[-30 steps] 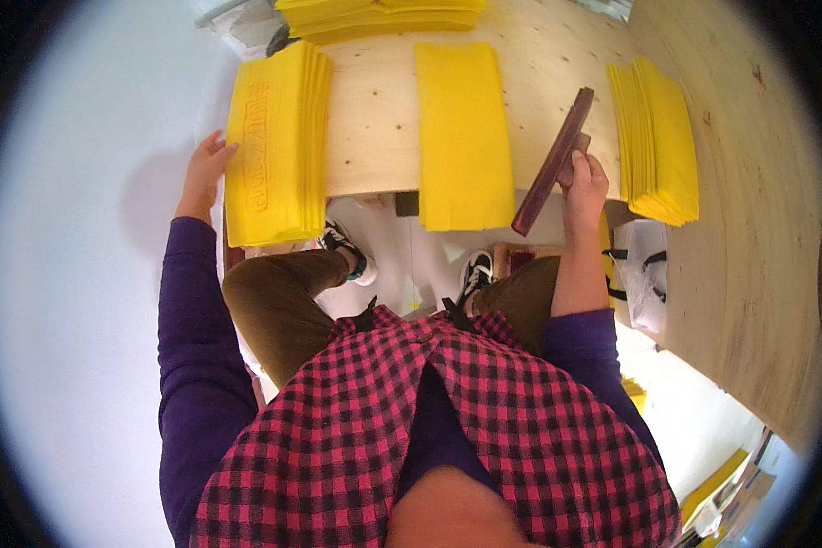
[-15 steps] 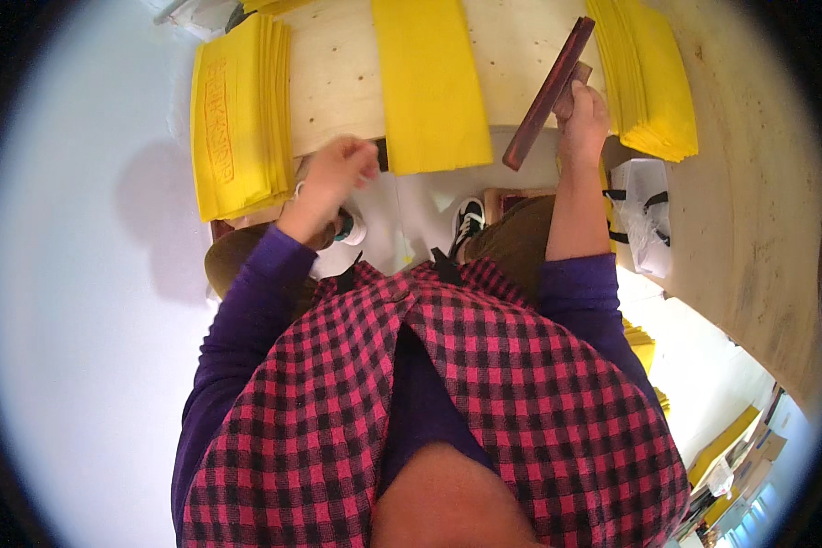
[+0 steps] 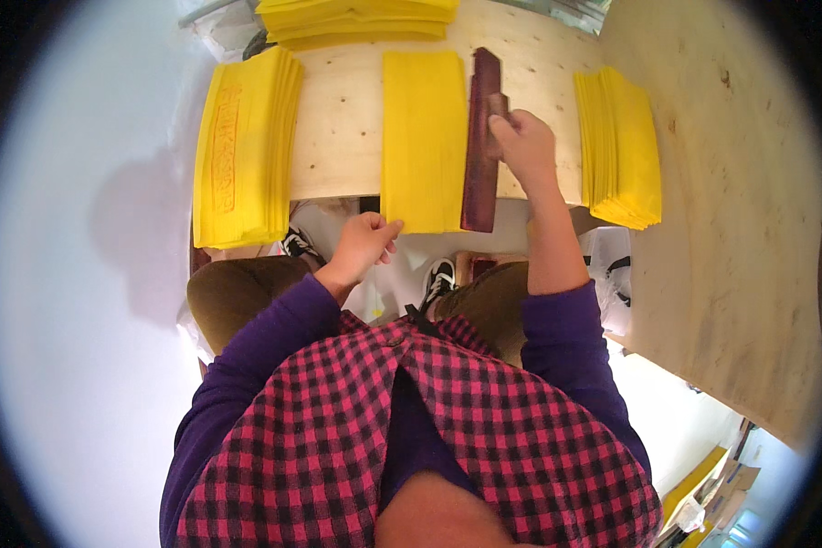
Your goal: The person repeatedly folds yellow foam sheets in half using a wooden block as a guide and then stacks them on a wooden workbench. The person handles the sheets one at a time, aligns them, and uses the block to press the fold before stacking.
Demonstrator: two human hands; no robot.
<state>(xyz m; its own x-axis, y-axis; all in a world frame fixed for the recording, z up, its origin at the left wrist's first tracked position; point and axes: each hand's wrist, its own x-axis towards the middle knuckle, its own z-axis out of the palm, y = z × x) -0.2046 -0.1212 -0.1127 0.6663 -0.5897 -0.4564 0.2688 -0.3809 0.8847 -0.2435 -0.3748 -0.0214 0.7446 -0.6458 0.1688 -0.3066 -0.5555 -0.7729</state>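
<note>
Lying flat on a bare plywood bench point(image 3: 338, 119) is a smooth, matte yellow strip point(image 3: 423, 137), long and rectangular, its near end hanging past the board's front edge. I take that strip as the dial's centre, with twelve pointing away from the wearer. At nine stands a thick yellow stack point(image 3: 237, 146), soft layers fanned along one side, a red printed mark point(image 3: 226, 151) on top. At three sits another layered yellow stack point(image 3: 621, 146), its near end drooping over the edge, and towards eleven lies a third yellow pile point(image 3: 356, 23), set crosswise. The wood is pale and knotted.

Just beside the strip, at three, is a straight, dark red-brown bar point(image 3: 480, 173) with a stubby grip block point(image 3: 498, 108) on its outer side. The right hand point(image 3: 528, 151) is closed around that block, thumb forward, forearm rising from about five o'clock. The left hand point(image 3: 363, 247) comes up from seven, wrist bent inwards, fingers curled, fingertips at the strip's near corner; I cannot tell whether they pinch it. The two hands are well apart, both in purple sleeves point(image 3: 571, 333).
</note>
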